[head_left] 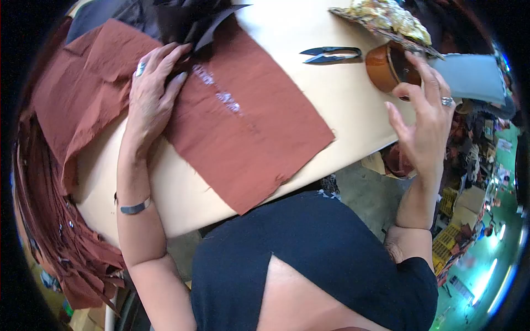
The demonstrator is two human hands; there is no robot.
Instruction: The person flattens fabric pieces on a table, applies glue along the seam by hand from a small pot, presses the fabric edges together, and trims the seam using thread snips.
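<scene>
My left hand rests on the rust-red cloth, its fingers stretched toward a dark fabric and the thumb apart from them. Down the middle of the cloth runs a short line of whitish, glittering bits, too small to name surely. My right hand is at the brown glazed bowl, fingers curved over its rim and thumb spread away; nothing shows between them, though the fingertips partly overlap the bowl. Between the hands lie black thread snips with their blades toward the left.
Another rust-red piece lies left of my forearm, and long strips hang over the table's left edge. A yellowish, rough-textured object stands behind the bowl. A pale blue pad is at the right, with yellow crates below.
</scene>
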